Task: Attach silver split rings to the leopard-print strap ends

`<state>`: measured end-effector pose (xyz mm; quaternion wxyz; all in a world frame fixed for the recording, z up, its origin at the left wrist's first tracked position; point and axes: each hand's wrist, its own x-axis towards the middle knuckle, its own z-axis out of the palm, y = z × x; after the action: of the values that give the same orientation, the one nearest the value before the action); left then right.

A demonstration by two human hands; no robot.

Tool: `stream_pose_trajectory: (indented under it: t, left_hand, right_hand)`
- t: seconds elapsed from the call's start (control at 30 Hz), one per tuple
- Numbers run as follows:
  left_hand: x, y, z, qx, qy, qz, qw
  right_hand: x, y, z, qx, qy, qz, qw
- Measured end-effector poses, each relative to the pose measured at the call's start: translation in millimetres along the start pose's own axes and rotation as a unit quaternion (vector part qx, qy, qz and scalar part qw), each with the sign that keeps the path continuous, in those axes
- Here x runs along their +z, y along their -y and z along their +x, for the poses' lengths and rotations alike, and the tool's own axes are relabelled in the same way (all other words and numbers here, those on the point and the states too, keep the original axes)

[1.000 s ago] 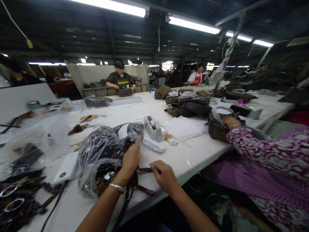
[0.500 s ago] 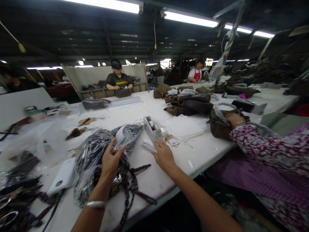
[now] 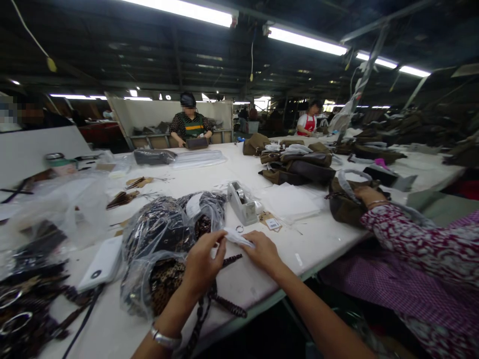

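A small bunched piece of white tissue (image 3: 235, 236) is stretched between my two hands above the white table. My left hand (image 3: 205, 259) pinches its left end between thumb and fingers. The right end is gripped by my right hand (image 3: 262, 252). Under and left of my left hand lies a dark patterned bag in clear plastic (image 3: 157, 229), with leopard-like fabric showing at its opening. A braided dark strap (image 3: 230, 305) trails from it toward the table's front edge. Just beyond my hands stands a grey tape dispenser (image 3: 242, 203), beside a tan tag with a barcode label (image 3: 273, 223).
White sheets (image 3: 292, 199) lie behind the tag. Brown bags (image 3: 299, 162) are piled farther back. At the right, a person's hand (image 3: 368, 194) touches a brown bag. A white power bank (image 3: 102, 264) and dark straps (image 3: 22, 319) lie at left.
My left hand has left the plastic-wrapped bag, moved right and taken hold of the white tissue. My right hand still grips the tissue. The view has shifted slightly.
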<state>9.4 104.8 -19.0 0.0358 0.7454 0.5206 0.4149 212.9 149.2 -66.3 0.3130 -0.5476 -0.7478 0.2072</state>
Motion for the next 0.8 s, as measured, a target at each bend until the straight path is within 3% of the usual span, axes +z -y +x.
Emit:
stream_pose_trajectory:
  t: [0.07, 0.13, 0.3, 0.43, 0.63, 0.8]
  left_hand:
    - [11.5, -7, -2, 0.043, 0.118, -0.006, 0.992]
    - [23.5, -9, -2, 0.053, 0.173, 0.003, 0.983]
    - [40.6, -2, -10, 0.039, 0.178, 0.040, 0.983]
    - [38.1, 0, -21, 0.032, 0.204, 0.081, 0.975]
    - [30.5, -9, -9, 0.038, 0.210, 0.103, 0.971]
    - [37.2, -12, 7, 0.058, 0.202, 0.109, 0.972]
  right_hand:
    - [0, 1, 1, 0.002, 0.020, 0.035, 0.999]
    - [0, 0, 5, 0.009, 0.042, 0.072, 0.996]
    - [-3, -8, 13, 0.064, 0.062, 0.171, 0.981]
    - [-8, -5, 15, 0.101, 0.010, 0.257, 0.961]
    - [-18, 23, 28, 0.087, -0.060, 0.323, 0.941]
    - [-29, 44, 38, 0.047, -0.079, 0.336, 0.937]
